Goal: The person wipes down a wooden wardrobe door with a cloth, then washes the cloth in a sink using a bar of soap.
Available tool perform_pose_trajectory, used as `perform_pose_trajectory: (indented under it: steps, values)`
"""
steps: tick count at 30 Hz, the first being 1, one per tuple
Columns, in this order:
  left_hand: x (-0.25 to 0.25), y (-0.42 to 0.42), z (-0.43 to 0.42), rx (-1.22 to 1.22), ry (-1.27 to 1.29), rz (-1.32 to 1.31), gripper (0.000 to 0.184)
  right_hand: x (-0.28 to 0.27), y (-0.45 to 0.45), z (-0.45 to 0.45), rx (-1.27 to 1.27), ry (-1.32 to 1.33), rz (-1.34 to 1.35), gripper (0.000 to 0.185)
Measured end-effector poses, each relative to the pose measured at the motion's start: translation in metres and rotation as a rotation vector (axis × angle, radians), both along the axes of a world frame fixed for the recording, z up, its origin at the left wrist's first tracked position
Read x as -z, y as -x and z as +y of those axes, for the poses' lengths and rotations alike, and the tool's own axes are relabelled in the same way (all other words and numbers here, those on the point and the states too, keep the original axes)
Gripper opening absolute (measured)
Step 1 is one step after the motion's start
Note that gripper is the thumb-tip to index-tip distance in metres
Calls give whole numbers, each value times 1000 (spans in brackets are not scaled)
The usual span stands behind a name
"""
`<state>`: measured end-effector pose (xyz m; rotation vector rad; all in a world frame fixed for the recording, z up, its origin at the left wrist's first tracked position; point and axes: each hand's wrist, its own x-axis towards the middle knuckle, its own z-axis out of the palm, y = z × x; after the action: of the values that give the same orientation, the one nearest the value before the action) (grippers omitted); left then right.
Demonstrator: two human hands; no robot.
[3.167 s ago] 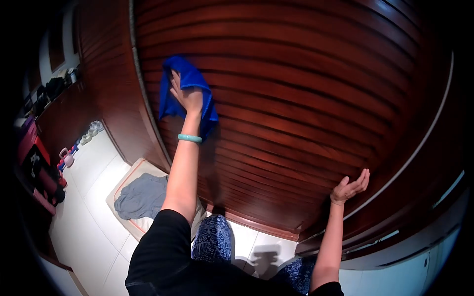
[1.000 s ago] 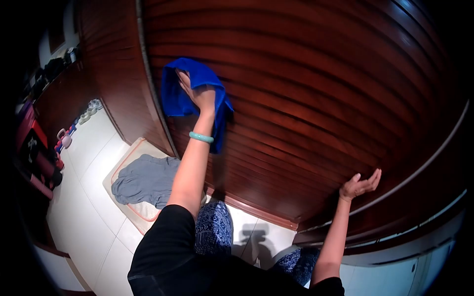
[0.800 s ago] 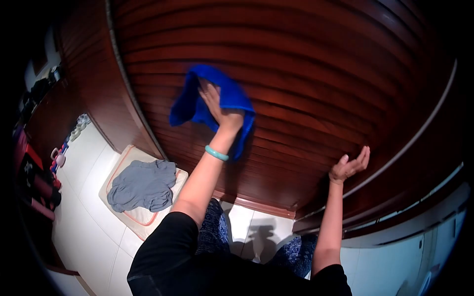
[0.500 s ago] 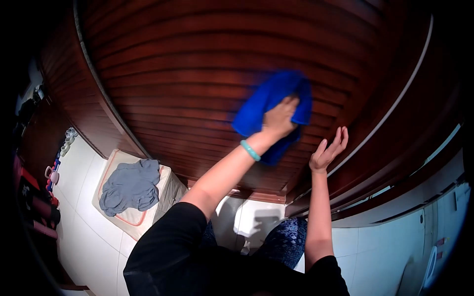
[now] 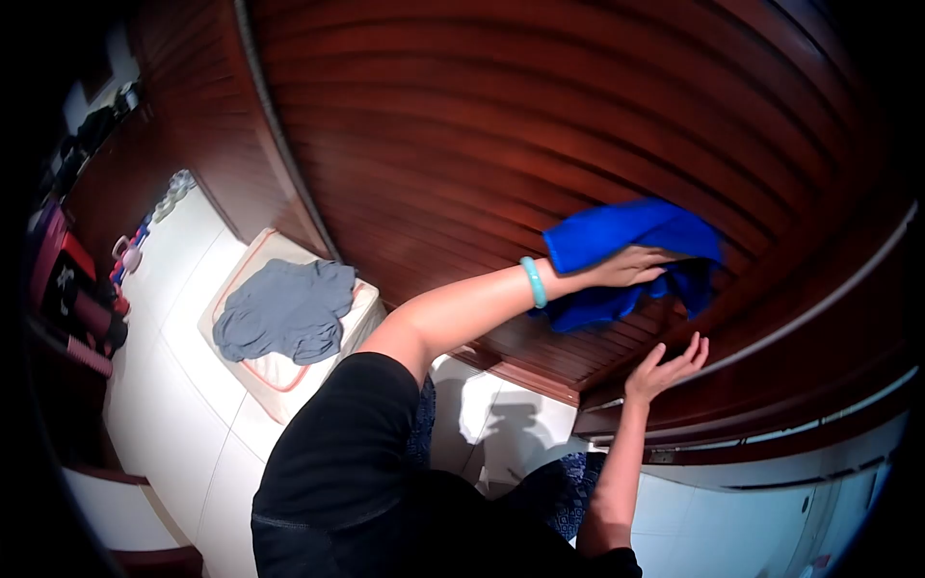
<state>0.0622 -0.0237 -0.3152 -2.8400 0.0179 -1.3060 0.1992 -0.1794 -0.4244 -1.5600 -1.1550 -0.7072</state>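
My left hand (image 5: 631,267), with a turquoise bangle (image 5: 534,282) on its wrist, has hold of a blue cloth (image 5: 617,231) against a dark red-brown slatted wooden door (image 5: 434,144). The cloth is bunched round the fingers, and its loose ends hang below the hand. Lower and to the right, my right hand (image 5: 667,370) is open with fingers apart and nothing in it. It is close to the door's right edge; whether it touches the wood I cannot tell.
A pale padded box-like seat (image 5: 279,380) stands left of my legs, a grey garment (image 5: 286,308) crumpled on top. Several small items, among them a pink kettlebell-like weight (image 5: 126,254), line the far left wall. The floor (image 5: 183,385) is white tile.
My left hand has carried the blue cloth right and slightly down across the slats. My right hand stays open near the door's edge. The whole view has turned and shifted a little.
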Motion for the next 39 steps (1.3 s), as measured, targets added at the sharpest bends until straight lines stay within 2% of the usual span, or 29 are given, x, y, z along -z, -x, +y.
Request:
perform_pose_trajectory:
  steps: [1,3,5,7,9,11,13,15,17,19,22,25,28,35,36,38,39]
  values:
    - [17,14,21,63,152,-43,49,-2,1,-1,-16,17,-7,52]
    - [22,66,30,-15,473,-33,48,-3,5,1,-37,45,11,53]
    - [22,117,36,-407,301,-167,47,-4,9,6,-47,55,10,54]
    - [27,159,44,-648,170,-360,45,-4,12,14,-43,20,0,56]
    - [32,199,61,-921,96,-448,37,-4,12,18,6,20,-3,57]
    - [35,234,81,-1024,237,-575,34,-3,11,18,7,28,-8,57]
    - [41,271,94,-1067,268,-588,34,2,6,18,47,59,-49,57]
    - [33,290,102,-1271,370,-723,33,5,3,18,50,62,-75,59]
    - [49,316,136,-1125,144,-1067,36,6,2,17,65,97,-108,60]
    - [82,352,177,-1013,199,-1221,47,9,0,14,76,126,-115,60]
    - [94,377,184,-1177,222,-1184,49,10,1,12,64,175,-88,60]
    - [88,365,171,-1376,233,-1114,51,6,6,9,32,178,-68,61]
    - [83,321,154,-1445,251,-1084,53,1,12,8,14,179,-20,62]
    - [75,136,81,-1468,234,-901,59,-6,15,2,-64,161,23,57]
    - [68,113,59,-1214,321,-986,68,-6,15,0,-82,157,36,56]
    - [57,81,19,-1069,298,-881,72,-6,18,-1,-91,158,44,56]
    - [58,66,7,-1026,330,-808,67,-7,20,-1,-95,156,57,56]
